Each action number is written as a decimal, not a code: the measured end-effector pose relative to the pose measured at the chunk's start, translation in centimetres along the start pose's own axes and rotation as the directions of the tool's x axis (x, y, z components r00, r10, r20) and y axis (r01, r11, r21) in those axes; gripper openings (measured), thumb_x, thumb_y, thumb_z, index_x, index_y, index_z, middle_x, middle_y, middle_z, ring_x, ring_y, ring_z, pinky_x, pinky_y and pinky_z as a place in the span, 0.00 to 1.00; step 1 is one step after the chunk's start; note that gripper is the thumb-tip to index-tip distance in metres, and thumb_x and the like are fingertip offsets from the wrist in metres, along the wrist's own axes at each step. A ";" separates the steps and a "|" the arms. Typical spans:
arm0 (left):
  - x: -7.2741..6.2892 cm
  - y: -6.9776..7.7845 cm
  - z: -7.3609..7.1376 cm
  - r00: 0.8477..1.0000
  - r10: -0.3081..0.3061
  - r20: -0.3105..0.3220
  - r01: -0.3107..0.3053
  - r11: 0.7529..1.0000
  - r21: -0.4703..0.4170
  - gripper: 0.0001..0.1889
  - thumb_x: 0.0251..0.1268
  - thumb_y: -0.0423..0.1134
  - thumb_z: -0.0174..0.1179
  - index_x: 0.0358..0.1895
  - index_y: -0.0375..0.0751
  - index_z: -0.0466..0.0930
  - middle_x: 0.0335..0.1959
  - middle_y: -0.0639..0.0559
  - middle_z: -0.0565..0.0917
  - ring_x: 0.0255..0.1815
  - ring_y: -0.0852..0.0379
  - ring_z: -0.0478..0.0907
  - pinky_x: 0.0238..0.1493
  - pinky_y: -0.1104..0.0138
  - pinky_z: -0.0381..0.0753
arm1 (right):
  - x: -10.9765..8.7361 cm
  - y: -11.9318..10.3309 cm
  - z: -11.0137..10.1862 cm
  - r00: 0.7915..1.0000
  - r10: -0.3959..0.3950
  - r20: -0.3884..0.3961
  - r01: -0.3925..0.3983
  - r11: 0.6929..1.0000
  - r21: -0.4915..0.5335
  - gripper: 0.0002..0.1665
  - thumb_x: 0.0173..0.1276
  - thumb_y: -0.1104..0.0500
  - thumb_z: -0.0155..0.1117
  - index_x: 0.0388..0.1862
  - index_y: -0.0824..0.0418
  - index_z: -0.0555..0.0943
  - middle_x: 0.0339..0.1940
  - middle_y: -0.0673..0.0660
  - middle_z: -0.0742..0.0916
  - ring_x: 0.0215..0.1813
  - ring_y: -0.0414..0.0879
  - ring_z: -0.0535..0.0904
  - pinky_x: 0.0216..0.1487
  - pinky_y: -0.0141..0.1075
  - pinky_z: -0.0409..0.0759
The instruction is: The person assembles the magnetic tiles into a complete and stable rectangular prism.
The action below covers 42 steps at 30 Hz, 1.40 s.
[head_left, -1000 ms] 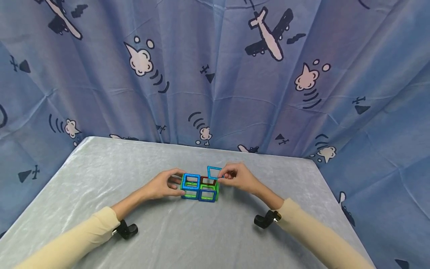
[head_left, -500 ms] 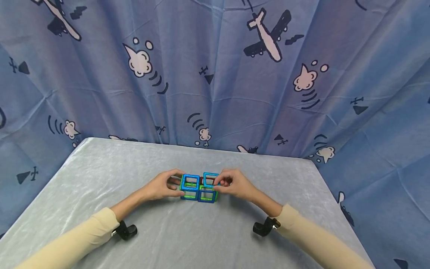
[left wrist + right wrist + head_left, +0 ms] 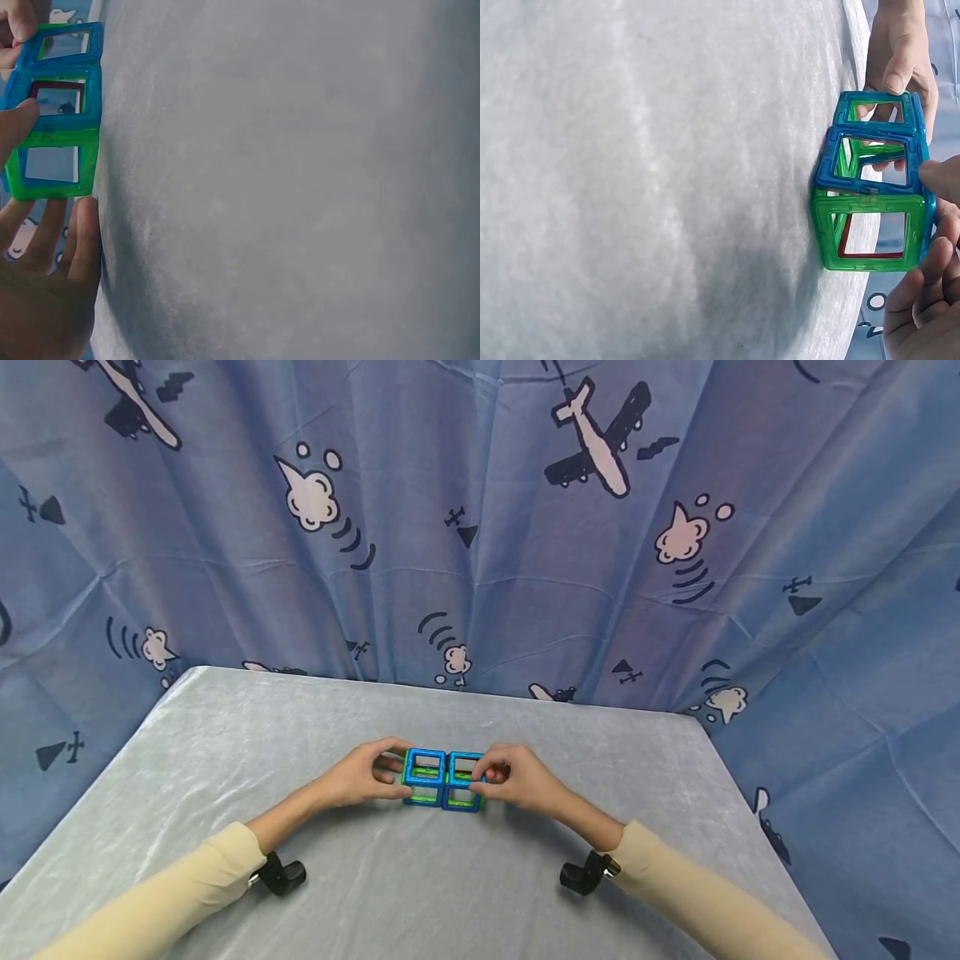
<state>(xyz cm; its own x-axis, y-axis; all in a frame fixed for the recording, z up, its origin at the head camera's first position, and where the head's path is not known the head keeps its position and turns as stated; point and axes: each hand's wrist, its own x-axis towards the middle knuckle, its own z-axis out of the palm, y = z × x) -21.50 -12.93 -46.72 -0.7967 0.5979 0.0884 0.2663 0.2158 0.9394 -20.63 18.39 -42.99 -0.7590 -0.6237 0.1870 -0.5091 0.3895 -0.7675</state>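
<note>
A box-like block of magnetic tiles (image 3: 445,787), two cells wide, stands on the table, made of square blue, green and dark red frames. My left hand (image 3: 366,773) grips its left end, thumb at the front and fingers behind. In the left wrist view the thumb (image 3: 16,124) overlaps a blue frame, beside the green end tile (image 3: 64,138). My right hand (image 3: 517,774) pinches a light blue square tile (image 3: 465,755) that lies over the right cell. Level with it, another blue tile (image 3: 426,752) covers the left cell. The right wrist view shows the green right end tile (image 3: 866,202).
A pale grey cloth covers the table (image 3: 420,893). Behind it hangs a blue curtain (image 3: 405,568) with airplane prints. Black wrist cameras sit on the left wrist (image 3: 283,874) and the right wrist (image 3: 583,875).
My right hand has brought the light blue tile down and slightly left, from above the block onto its right cell, covering the dark red frame's opening. My left hand has stayed in place.
</note>
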 end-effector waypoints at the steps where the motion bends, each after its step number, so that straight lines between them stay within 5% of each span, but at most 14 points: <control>1: 0.0 0.0 0.0 1.000 0.000 0.000 0.000 1.000 -0.001 0.30 0.62 0.33 0.73 0.66 0.32 0.73 0.61 0.35 0.77 0.57 0.41 0.79 0.53 0.56 0.82 | 0.0 0.0 0.0 1.000 0.002 0.000 -0.002 1.000 0.004 0.04 0.64 0.65 0.76 0.33 0.60 0.87 0.27 0.51 0.78 0.31 0.42 0.71 0.31 0.31 0.68; 9: 0.0 0.0 0.0 1.000 -0.011 0.000 0.011 1.000 0.005 0.30 0.62 0.33 0.74 0.66 0.34 0.73 0.60 0.37 0.78 0.57 0.41 0.79 0.53 0.59 0.82 | -0.1 -0.1 0.1 1.000 0.014 -0.008 -0.014 0.999 0.035 0.04 0.63 0.65 0.77 0.35 0.63 0.88 0.29 0.58 0.79 0.32 0.49 0.72 0.31 0.31 0.67; 15: 0.0 0.0 0.0 1.000 -0.007 -0.001 0.007 1.000 0.000 0.30 0.62 0.32 0.73 0.66 0.33 0.73 0.61 0.36 0.77 0.57 0.41 0.79 0.53 0.58 0.82 | -0.1 0.1 0.0 1.000 0.002 0.008 -0.003 0.999 0.048 0.05 0.64 0.64 0.77 0.36 0.60 0.87 0.29 0.55 0.79 0.32 0.45 0.71 0.31 0.31 0.69; 29: -0.4 0.3 -0.4 0.998 0.057 -0.017 -0.058 0.998 -0.021 0.32 0.66 0.32 0.70 0.71 0.28 0.69 0.66 0.33 0.74 0.60 0.36 0.78 0.54 0.61 0.81 | -1.5 3.9 -1.5 0.997 0.029 -0.075 -0.010 0.971 0.239 0.30 0.59 0.71 0.77 0.61 0.72 0.78 0.37 0.67 0.81 0.33 0.47 0.73 0.32 0.31 0.74; 42: -0.3 0.3 0.0 0.998 0.049 -0.031 -0.051 0.997 -0.054 0.31 0.66 0.32 0.70 0.70 0.28 0.71 0.64 0.34 0.77 0.62 0.37 0.76 0.58 0.59 0.79 | -1.5 4.3 -0.7 0.999 -0.027 -0.024 0.032 0.957 0.289 0.30 0.61 0.74 0.74 0.63 0.72 0.79 0.39 0.69 0.83 0.36 0.49 0.78 0.34 0.32 0.78</control>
<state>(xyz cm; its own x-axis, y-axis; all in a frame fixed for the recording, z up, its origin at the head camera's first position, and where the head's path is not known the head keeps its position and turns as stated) -21.15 -13.02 -46.45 -0.7990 0.5835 0.1451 0.2767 0.1427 0.9503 -21.99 21.43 -46.18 -0.7547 -0.6173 0.2221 -0.3947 0.1568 -0.9054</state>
